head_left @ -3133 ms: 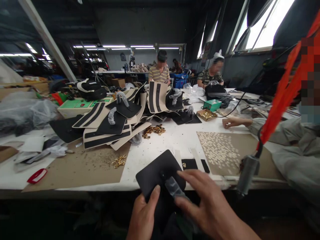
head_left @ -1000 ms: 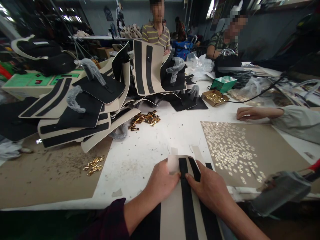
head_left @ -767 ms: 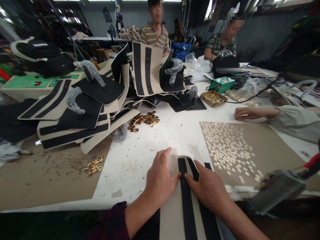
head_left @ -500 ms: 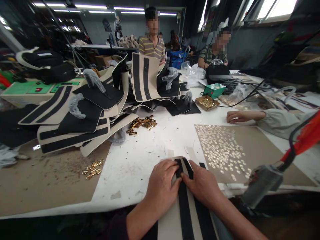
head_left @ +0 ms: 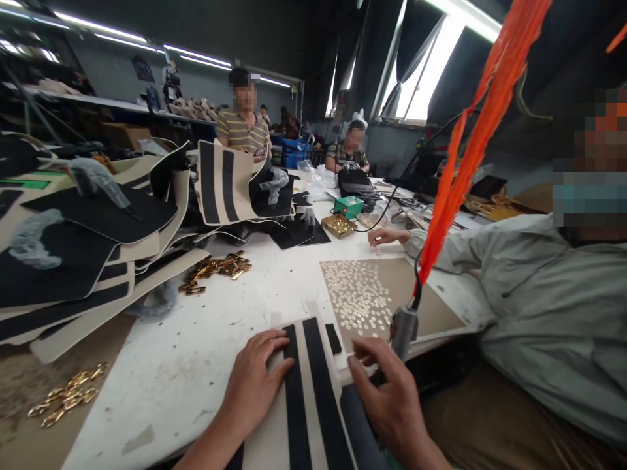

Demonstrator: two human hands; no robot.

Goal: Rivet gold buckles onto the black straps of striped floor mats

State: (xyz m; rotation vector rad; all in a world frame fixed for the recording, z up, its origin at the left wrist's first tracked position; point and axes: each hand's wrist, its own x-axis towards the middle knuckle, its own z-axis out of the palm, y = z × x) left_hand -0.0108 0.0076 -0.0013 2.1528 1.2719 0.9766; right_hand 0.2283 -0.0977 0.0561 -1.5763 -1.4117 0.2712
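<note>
The striped panel (head_left: 310,398) looks matt, clasps (head_left: 72,397) glossy metal.

The striped panel (head_left: 296,399) shows its beige face with black strips, where some seconds ago its black side with the wrapped handle faced up. The right hand (head_left: 388,391) is off the panel now, fingers curled beside the hanging grey tool (head_left: 405,331), while the left hand (head_left: 258,371) alone remains on it. The view has swung right, revealing more of the co-worker's grey jacket (head_left: 533,287).
</note>
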